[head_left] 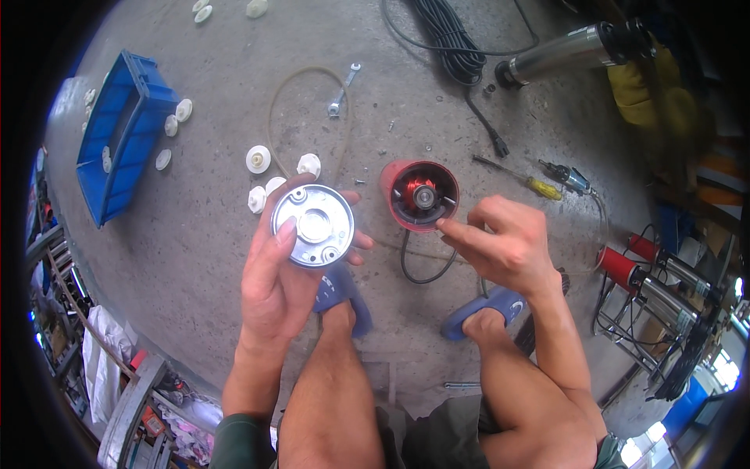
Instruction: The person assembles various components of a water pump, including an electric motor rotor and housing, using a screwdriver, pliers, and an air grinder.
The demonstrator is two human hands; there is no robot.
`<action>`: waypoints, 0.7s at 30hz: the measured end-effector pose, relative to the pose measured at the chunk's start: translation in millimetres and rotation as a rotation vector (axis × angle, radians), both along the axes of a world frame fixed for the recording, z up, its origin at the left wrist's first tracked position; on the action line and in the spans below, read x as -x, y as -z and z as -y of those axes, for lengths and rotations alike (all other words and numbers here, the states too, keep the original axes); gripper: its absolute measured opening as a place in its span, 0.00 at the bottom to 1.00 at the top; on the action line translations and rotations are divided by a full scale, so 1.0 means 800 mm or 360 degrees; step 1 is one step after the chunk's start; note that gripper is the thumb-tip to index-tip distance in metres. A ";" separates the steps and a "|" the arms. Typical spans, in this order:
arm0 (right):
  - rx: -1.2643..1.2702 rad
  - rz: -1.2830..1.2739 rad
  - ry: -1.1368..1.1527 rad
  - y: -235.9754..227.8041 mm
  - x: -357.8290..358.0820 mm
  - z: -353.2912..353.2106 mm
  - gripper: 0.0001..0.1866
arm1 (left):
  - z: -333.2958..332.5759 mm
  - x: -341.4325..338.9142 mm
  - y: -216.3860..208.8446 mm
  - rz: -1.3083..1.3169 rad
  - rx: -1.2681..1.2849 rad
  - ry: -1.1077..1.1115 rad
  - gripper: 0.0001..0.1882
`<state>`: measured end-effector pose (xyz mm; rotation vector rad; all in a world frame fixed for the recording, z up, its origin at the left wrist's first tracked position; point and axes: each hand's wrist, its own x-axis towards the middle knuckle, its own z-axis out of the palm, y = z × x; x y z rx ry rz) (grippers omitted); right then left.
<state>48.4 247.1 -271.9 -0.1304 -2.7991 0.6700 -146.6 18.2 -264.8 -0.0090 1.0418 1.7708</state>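
Note:
A round silver metal end cover point(341, 228) with a central bearing seat and screw holes rests in my left hand point(269, 285). My thumb presses on its inner face and the fingers support it from beneath. To the right, a red cylindrical motor housing point(388, 187) stands on the floor, its top uncovered. Inside show red-copper windings and a shaft with a bearing point(423, 196). My right hand point(504, 242) is at the housing's near right rim, fingers curled in a pinch with the fingertips touching the rim. Whatever lies between those fingertips is too small to tell.
Several white plastic impellers point(258, 159) lie beyond my left hand. A blue bin point(148, 102) stands far left. A wrench point(344, 90), yellow-handled screwdriver point(543, 187), air tool point(566, 177), coiled black cable point(449, 43) and steel pump cylinder point(558, 55) lie farther off.

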 end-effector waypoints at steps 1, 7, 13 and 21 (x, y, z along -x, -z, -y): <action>-0.0008 0.0012 -0.0015 0.001 0.000 0.000 0.18 | 0.000 0.001 0.000 -0.0002 -0.0002 0.0003 0.36; -0.0004 -0.0209 0.0022 0.012 -0.011 -0.015 0.19 | -0.001 0.000 0.002 -0.0006 -0.0007 0.0011 0.36; 0.0032 -0.0190 -0.0052 0.015 -0.009 -0.004 0.14 | -0.002 -0.001 0.000 -0.0015 0.0000 0.0026 0.36; 0.0166 -0.0498 0.0086 -0.012 0.010 0.017 0.15 | -0.011 -0.019 -0.011 0.0036 -0.0208 0.0026 0.35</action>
